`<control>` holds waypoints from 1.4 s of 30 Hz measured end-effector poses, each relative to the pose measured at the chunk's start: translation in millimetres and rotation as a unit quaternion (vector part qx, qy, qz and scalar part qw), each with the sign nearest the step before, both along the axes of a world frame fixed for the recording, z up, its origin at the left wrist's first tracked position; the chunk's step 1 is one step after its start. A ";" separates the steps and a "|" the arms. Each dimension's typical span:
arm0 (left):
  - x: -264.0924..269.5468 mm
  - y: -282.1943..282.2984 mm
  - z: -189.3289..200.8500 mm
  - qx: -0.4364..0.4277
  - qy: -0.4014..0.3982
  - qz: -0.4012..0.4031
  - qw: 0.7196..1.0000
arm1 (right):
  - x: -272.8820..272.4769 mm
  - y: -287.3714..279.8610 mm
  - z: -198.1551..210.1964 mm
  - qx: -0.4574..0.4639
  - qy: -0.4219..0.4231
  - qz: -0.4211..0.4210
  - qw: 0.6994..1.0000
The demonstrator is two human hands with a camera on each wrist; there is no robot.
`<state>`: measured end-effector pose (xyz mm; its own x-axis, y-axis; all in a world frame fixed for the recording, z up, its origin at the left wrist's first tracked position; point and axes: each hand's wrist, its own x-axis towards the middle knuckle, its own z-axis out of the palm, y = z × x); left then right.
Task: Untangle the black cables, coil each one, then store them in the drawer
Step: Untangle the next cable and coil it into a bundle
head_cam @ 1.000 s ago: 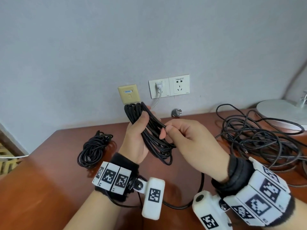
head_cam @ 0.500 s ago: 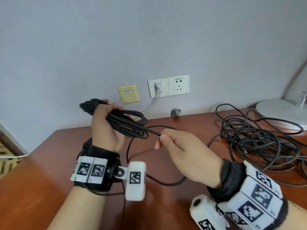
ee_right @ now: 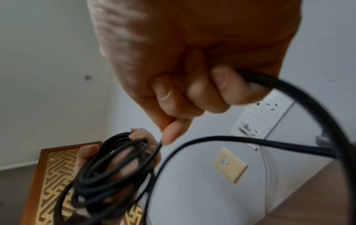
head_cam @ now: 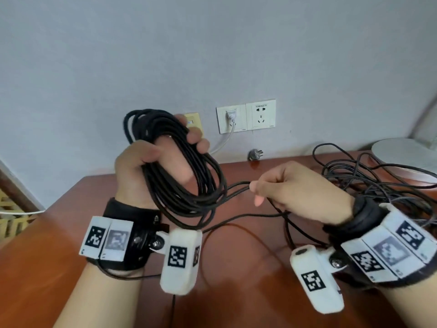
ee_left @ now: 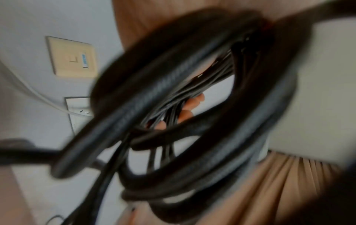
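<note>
My left hand (head_cam: 165, 159) is raised above the table and grips a coil of black cable (head_cam: 189, 185) with several loops hanging from it. From the coil a free strand (head_cam: 236, 185) runs right to my right hand (head_cam: 256, 192), which pinches it between thumb and curled fingers. The left wrist view is blurred, filled with the coil (ee_left: 173, 91) and fingertips (ee_left: 192, 103) behind it. The right wrist view shows my right hand (ee_right: 192, 85) closed round the strand (ee_right: 289, 86), with the coil (ee_right: 108, 170) beyond. A tangle of black cables (head_cam: 383, 185) lies on the table at the right.
The reddish-brown table (head_cam: 236, 268) stands against a grey wall with white sockets (head_cam: 246, 117), a white plug in one and a grey plug (head_cam: 255, 154) lying below. A white round base (head_cam: 406, 157) sits at the far right. A wooden lattice panel (ee_right: 53, 167) stands to the left.
My left hand has turned the coil from lying sideways to upright. My right hand has moved a little right along the strand. The coiled bundle on the table at the left is now hidden.
</note>
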<state>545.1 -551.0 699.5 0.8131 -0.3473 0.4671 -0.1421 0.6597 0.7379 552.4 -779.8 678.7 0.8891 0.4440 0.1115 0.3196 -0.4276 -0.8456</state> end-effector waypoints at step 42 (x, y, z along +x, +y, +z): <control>20.3 -44.7 -42.9 0.182 -0.028 0.337 0.923 | 10.0 -17.7 3.5 0.022 -0.143 -0.006 0.990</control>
